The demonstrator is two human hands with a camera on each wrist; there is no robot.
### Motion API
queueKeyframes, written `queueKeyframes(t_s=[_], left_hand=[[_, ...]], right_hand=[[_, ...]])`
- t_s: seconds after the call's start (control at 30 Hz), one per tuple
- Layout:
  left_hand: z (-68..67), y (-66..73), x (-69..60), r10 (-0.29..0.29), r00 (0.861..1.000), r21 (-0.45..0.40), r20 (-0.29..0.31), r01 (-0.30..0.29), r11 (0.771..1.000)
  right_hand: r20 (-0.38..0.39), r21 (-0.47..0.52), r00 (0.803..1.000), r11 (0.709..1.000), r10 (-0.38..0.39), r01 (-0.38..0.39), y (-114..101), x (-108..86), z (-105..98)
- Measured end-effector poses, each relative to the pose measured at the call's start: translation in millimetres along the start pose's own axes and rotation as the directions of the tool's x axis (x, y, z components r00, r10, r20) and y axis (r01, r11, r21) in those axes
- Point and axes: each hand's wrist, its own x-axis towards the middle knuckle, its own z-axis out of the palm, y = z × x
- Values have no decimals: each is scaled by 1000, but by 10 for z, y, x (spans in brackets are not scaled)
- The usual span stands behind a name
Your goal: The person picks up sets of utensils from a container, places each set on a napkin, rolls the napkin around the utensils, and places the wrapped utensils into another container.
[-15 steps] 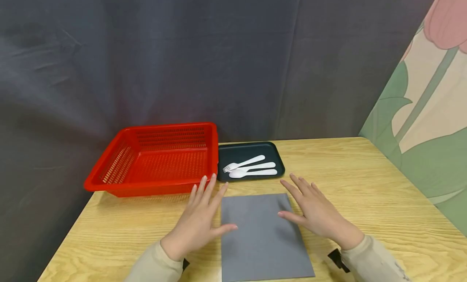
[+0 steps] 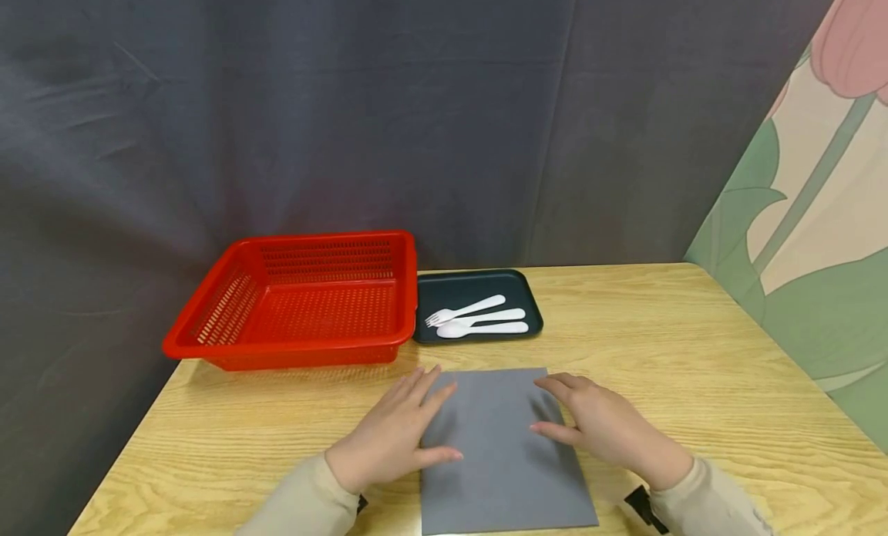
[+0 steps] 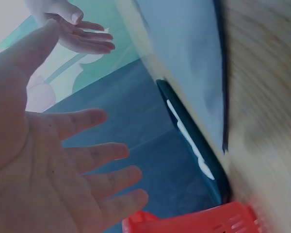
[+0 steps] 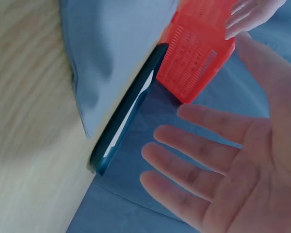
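A flat grey sheet (image 2: 502,459) lies on the wooden table between my two hands. My left hand (image 2: 391,436) hovers by its left edge, fingers spread and holding nothing. Over the right edge is my right hand (image 2: 607,428), its fingers extended and slightly bent, also holding nothing. Both wrist views show a bare palm, the left (image 3: 43,179) and the right (image 4: 262,170), apart from the sheet. Beyond the sheet sits a dark tray (image 2: 465,285) with a white fork (image 2: 475,308), a white spoon (image 2: 486,329) and another white utensil (image 2: 499,315) between them, its head partly covered.
A red perforated basket (image 2: 305,359) stands at the back left, its side against the tray. Behind the table (image 2: 694,351) hangs a dark grey cloth (image 2: 388,119). A flower-patterned surface (image 2: 832,289) borders the right side.
Both hands have drawn back and lowered a little, the left one also shifting slightly right over the sheet's edge. The sheet, tray, utensils and basket stay in place.
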Motion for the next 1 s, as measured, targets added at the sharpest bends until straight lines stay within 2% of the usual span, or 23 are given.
queueKeyframes(t_s=[0.17, 0.43, 0.83, 1.0], left_hand=[[60, -14, 29, 15, 999, 17, 32, -15, 1000], [149, -58, 76, -8, 994, 42, 111, 3, 999], [245, -63, 131, -63, 983, 126, 171, 41, 991], [254, -72, 141, -87, 974, 155, 210, 54, 986]], right_hand=[[57, 8, 998, 1000, -7, 6, -6, -22, 65], [68, -54, 993, 993, -100, 104, -27, -41, 219], [139, -79, 990, 997, -1, 12, -106, -51, 290], [183, -75, 983, 997, 8, 6, -115, -30, 304]])
